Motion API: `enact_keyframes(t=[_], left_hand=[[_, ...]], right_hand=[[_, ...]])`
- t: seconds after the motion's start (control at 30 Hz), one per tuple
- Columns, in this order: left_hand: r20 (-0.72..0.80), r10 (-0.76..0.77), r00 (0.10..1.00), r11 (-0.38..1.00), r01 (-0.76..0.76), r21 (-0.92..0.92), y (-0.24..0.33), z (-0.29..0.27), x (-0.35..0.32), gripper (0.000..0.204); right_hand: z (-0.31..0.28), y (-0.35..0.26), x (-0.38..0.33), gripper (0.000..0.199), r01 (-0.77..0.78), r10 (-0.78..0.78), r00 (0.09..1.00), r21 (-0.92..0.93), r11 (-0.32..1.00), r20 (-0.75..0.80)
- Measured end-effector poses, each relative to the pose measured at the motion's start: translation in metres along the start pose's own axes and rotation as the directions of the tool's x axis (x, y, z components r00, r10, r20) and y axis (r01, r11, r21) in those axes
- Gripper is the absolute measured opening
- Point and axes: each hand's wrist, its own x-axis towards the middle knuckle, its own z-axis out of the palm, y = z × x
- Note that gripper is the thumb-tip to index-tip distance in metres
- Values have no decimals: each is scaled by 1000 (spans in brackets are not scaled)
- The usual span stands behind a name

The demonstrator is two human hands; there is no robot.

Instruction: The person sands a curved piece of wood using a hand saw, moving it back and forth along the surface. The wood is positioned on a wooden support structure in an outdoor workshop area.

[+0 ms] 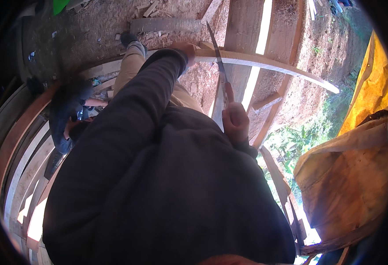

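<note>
Two hands at work, both w/ dark sleeves coming up from the lower edge. The right hand [235, 120] is closed in a fist round the handle of a handsaw [217, 56], forefinger laid out straight along the handle toward the blade. The blade is thin and grey and runs up and slightly left from the fist, its tip ending near the top of the picture. Approx. halfway along, the blade crosses a long pale plank [273, 66] (it looks curved, but that is the lens bending it), which runs from the left hand out to the right, ending in a point over the dirt.

The left hand [184, 47] sits at the plank's left end, fingers curled over its top edge, pressing on it; how tight the grip is cannot be told, since the sleeve hides most of the palm. Just below and left of that hand a knee in tan trousers [131, 66] shows, w/ a dark shoe [127, 39] on the ground beyond.

Under the plank stand several broad upright boards [240, 31] w/ bright gaps between them. The ground [92, 26] is brown earth strewn w/ sawdust and offcuts. More planks [13, 132] lie stacked at left, a yellow tarp [374, 88] hangs at right, green plants [295, 141] below it.
</note>
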Motion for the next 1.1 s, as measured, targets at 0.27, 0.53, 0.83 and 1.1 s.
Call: enact_keyframes(t=[0.27, 0.53, 0.83, 1.1], left_hand=[[23, 20, 1000, 1000, -20, 16, -1, 1, 8, 41], [-7, -3, 1000, 1000, 4, 19, -1, 8, 7, 39], [77, -36, 996, 997, 31, 73, 6, -1, 9, 40], [20, -46, 999, 999, 46, 20, -1, 11, 13, 39]], right_hand=[[36, 1, 110, 16, -42, 50, 992, 79, 996, -112], [-19, -8, -35, 17, -45, 45, 999, 27, 999, -17], [46, 25, 129, 16, -42, 55, 990, 102, 994, -133], [-17, -1, -29, 11, -3, 29, 996, 316, 949, -79]])
